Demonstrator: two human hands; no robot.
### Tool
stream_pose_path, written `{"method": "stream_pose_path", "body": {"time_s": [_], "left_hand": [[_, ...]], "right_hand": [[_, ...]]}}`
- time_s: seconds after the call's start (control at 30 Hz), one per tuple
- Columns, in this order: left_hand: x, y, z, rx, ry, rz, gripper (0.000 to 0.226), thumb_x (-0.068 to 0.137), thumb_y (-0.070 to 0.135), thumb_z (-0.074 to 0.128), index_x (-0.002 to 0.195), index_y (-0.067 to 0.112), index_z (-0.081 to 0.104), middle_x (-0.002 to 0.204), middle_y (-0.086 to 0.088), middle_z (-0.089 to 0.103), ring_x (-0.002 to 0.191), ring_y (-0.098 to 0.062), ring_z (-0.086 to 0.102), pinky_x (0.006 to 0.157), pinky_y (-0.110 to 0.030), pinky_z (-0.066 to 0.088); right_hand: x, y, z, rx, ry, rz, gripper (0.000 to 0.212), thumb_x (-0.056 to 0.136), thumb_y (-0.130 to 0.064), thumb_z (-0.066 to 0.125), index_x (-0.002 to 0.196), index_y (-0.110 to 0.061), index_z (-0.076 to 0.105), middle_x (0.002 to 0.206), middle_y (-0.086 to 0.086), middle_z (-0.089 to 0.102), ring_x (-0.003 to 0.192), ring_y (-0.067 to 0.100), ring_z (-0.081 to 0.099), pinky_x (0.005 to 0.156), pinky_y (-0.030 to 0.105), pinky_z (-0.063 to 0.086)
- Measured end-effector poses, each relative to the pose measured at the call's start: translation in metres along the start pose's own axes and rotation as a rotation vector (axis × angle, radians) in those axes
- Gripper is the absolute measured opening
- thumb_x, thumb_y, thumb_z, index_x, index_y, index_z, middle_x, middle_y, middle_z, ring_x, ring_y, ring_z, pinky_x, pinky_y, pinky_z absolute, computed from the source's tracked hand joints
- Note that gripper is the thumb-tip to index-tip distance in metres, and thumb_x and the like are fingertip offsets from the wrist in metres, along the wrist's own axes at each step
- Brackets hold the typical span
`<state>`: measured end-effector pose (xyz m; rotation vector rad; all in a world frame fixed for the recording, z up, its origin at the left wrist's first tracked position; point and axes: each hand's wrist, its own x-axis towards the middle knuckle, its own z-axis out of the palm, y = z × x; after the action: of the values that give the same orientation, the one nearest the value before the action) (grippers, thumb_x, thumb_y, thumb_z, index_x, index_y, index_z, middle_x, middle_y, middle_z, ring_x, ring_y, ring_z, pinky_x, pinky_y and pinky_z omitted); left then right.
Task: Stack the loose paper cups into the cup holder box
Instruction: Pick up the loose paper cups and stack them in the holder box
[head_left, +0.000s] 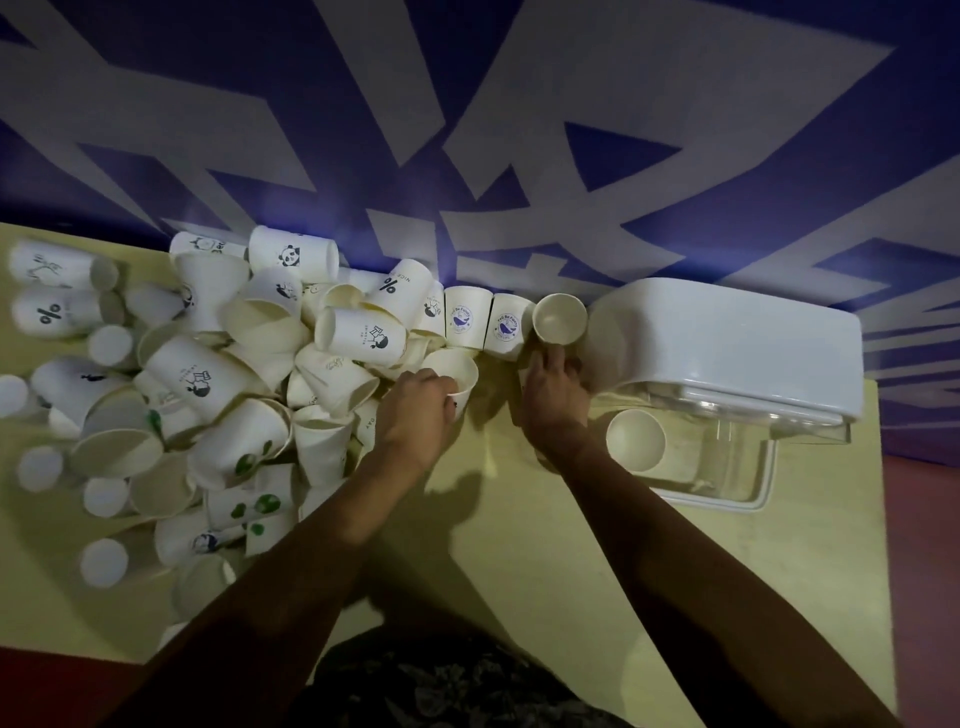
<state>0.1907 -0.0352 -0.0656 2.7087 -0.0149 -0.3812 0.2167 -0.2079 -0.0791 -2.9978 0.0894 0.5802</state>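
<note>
Our left hand (421, 405), fingers curled, grips the rim of a plain paper cup (457, 374) at the pile's edge, centre frame. Risk: pulling it free could tip the leaning cups in the pile (218, 374) & roll some off the counter (519, 545); squeezing the rim may crease it, so it won't nest. Our right hand (553, 384) is narrow, pinching the base of a tilted cup (560, 318). It may clip the whale-logo cups (485, 323) just left. Cup holder box (727, 353) sits right of frame, lid up, w/ one cup (635, 439) at its mouth. Both forearms reach in from the bottom.
</note>
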Motion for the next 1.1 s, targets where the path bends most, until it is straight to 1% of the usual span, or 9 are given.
{"method": "stream_pose_path", "body": {"time_s": [0.1,0.23,0.3,0.43,0.53,0.67,0.8,0.9,1.1], "left_hand": [[-0.015,-0.005,0.001,0.007,0.061,0.027,0.019,0.087,0.021,0.057,0.097,0.019,0.073,0.093,-0.001,0.067,0.094,-0.025,0.05,0.078,-0.034,0.044],[-0.041,-0.005,-0.004,-0.003,0.182,0.06,0.01,0.081,0.022,0.066,0.086,0.018,0.073,0.083,0.001,0.068,0.098,-0.026,0.051,0.081,-0.037,0.041],[-0.054,-0.004,-0.005,-0.033,0.161,0.071,0.011,0.083,0.021,0.065,0.086,0.015,0.073,0.081,-0.002,0.068,0.093,-0.026,0.054,0.077,-0.035,0.044],[-0.077,0.002,-0.005,-0.197,0.1,0.063,0.018,0.089,0.021,0.061,0.101,0.012,0.071,0.092,-0.007,0.066,0.093,-0.027,0.057,0.074,-0.032,0.045],[-0.091,0.015,-0.006,-0.257,0.041,0.11,0.021,0.092,0.022,0.058,0.107,0.013,0.07,0.098,-0.005,0.066,0.096,-0.026,0.056,0.076,-0.035,0.047],[-0.104,0.029,-0.009,-0.294,0.082,0.212,0.016,0.09,0.017,0.061,0.099,0.011,0.072,0.094,-0.007,0.068,0.088,-0.028,0.058,0.073,-0.034,0.049],[-0.11,0.042,-0.013,-0.324,0.102,0.276,0.023,0.093,0.024,0.052,0.096,0.012,0.071,0.091,-0.001,0.066,0.086,-0.021,0.056,0.07,-0.035,0.05],[-0.113,0.054,-0.016,-0.332,0.123,0.302,0.033,0.093,0.03,0.043,0.096,0.012,0.071,0.092,0.0,0.065,0.087,-0.019,0.056,0.07,-0.035,0.051],[-0.115,0.072,-0.018,-0.303,0.169,0.278,0.029,0.095,0.028,0.046,0.103,0.015,0.07,0.097,0.002,0.065,0.092,-0.017,0.055,0.076,-0.034,0.05]], "right_hand": [[-0.007,-0.001,0.0,-0.056,-0.026,-0.028,0.026,0.092,-0.017,0.051,0.115,-0.01,0.059,0.129,0.012,0.04,0.113,0.034,0.044,0.083,0.043,0.047],[-0.03,0.003,-0.001,-0.109,0.026,-0.164,0.024,0.091,-0.02,0.05,0.105,-0.011,0.067,0.119,0.012,0.054,0.116,0.035,0.043,0.093,0.044,0.038],[-0.049,0.006,0.0,-0.01,0.059,-0.191,0.017,0.087,-0.016,0.055,0.098,-0.01,0.067,0.109,0.012,0.061,0.108,0.035,0.05,0.088,0.043,0.041],[-0.096,0.008,-0.002,0.249,0.171,-0.192,0.009,0.089,-0.013,0.057,0.085,-0.008,0.063,0.086,0.011,0.066,0.08,0.032,0.061,0.064,0.041,0.052],[-0.136,0.015,-0.007,0.402,0.244,-0.097,0.012,0.093,-0.019,0.059,0.086,-0.01,0.061,0.087,0.009,0.067,0.08,0.028,0.059,0.062,0.041,0.052],[-0.175,0.036,-0.014,0.535,0.345,0.018,0.004,0.092,-0.017,0.06,0.092,-0.013,0.06,0.088,0.008,0.068,0.08,0.027,0.062,0.062,0.036,0.052],[-0.19,0.059,-0.033,0.51,0.52,0.002,0.013,0.091,-0.009,0.062,0.103,-0.013,0.064,0.093,0.005,0.069,0.084,0.023,0.063,0.065,0.031,0.051],[-0.188,0.075,-0.045,0.438,0.634,0.03,0.019,0.09,-0.007,0.063,0.108,-0.009,0.068,0.098,0.008,0.07,0.091,0.028,0.064,0.07,0.032,0.052],[-0.168,0.1,-0.042,0.389,0.535,-0.027,0.019,0.09,-0.004,0.061,0.107,-0.01,0.068,0.097,0.008,0.07,0.095,0.029,0.061,0.069,0.034,0.053]]}}
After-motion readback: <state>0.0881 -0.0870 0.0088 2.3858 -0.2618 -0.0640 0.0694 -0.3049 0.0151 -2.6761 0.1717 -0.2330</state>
